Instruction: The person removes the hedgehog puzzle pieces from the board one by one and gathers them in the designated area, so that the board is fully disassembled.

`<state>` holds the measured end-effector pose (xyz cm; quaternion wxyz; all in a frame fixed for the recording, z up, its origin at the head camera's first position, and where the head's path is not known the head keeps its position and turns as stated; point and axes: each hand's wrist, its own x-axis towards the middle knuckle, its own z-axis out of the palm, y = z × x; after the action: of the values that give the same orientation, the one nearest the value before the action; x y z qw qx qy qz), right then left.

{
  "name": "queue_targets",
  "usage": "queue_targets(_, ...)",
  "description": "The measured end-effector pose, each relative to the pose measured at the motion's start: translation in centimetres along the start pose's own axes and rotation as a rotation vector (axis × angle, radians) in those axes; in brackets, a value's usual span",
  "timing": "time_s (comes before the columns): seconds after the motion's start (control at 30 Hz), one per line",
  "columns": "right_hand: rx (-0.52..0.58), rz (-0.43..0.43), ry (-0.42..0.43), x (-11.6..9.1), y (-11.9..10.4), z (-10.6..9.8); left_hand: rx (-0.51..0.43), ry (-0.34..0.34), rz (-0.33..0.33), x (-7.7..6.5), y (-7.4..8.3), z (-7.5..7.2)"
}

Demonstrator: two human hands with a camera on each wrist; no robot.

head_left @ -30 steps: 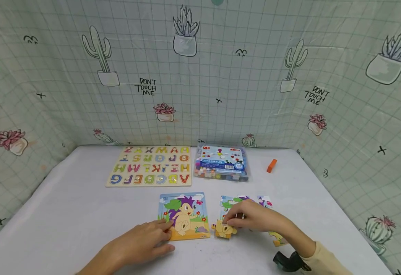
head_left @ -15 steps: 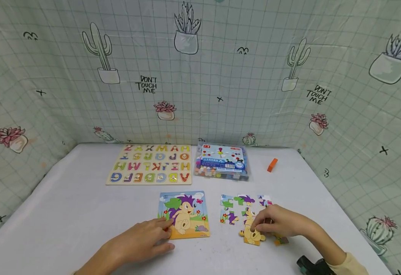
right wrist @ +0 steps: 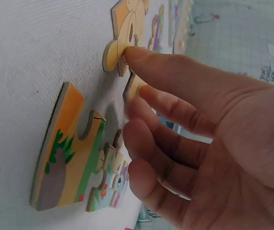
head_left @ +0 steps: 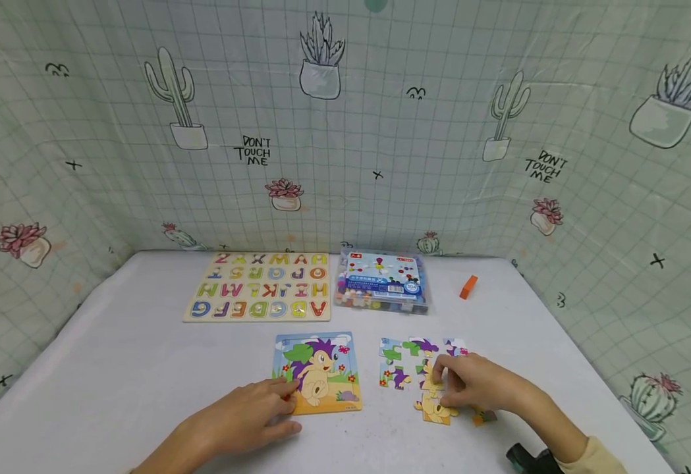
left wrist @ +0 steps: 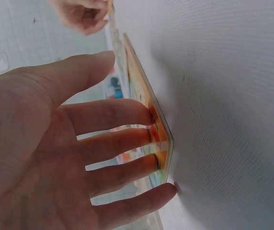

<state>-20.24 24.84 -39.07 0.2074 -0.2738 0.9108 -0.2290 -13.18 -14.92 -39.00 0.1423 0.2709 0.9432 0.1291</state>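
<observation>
My left hand [head_left: 250, 418] rests its fingertips on the lower-left part of the finished-looking hedgehog picture board [head_left: 318, 355]; in the left wrist view its straight fingers touch the board's edge [left wrist: 149, 96]. Over the loose jigsaw group on the right is my right hand [head_left: 481, 382]. Its thumb touches the yellow hedgehog-body puzzle piece [head_left: 435, 411], also seen in the right wrist view [right wrist: 127, 28]. The index fingertip reaches the piece just above, apart from the thumb. The other fingers bend loosely. Beside them lies a corner puzzle piece [right wrist: 67, 163] with a grey rock, partly hidden in the head view.
More puzzle pieces [head_left: 390, 377] lie in rows left of the right hand. Behind stand a wooden alphabet board [head_left: 256, 287] and a clear box [head_left: 382, 282] of coloured parts. An orange block [head_left: 468, 287] lies at the back right. Patterned cloth [head_left: 345, 131] surrounds the table.
My right hand has carried the yellow piece rightward, setting it below the middle pieces; thumb and index finger have since spread apart. The left hand stays on the board.
</observation>
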Motion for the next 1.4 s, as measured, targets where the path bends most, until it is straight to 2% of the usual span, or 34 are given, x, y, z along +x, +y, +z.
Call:
queue_targets(0.1, -0.076, 0.043, 0.045, 0.1, -0.3, 0.0, 0.000, 0.002, -0.001, 0.0, 0.0, 0.0)
queue_targets(0.17, -0.100, 0.042, 0.060, 0.3, -0.5, -0.1, 0.002, 0.001, -0.002, 0.0, 0.0, 0.0)
queue_targets(0.37, -0.144, -0.054, 0.112, 1.2, -1.7, -0.9, 0.015, 0.014, 0.023, 0.0, -0.1, 0.1)
queue_targets(0.47, -0.146, -0.087, 0.113, 2.0, -2.6, -0.9, 0.021, 0.022, 0.040, -0.1, -0.2, 0.1)
queue_targets(0.77, -0.137, -0.142, 0.049, 5.2, -5.9, 0.4, 0.019, 0.009, 0.018, -0.2, -0.5, 0.2)
queue_targets(1.03, -0.154, -0.212, -0.032, 7.8, -9.1, 1.8, 0.071, 0.059, 0.025, -0.5, -0.9, 0.4)
queue_targets(1.2, -0.106, -0.275, -0.106, 8.9, -10.7, 3.0, 0.029, 0.027, 0.016, -0.6, -1.1, 0.2)
queue_targets(1.4, -0.171, -0.287, -0.136, 10.0, -12.9, 4.1, -0.030, 0.002, 0.020, -1.1, -1.6, -0.1)
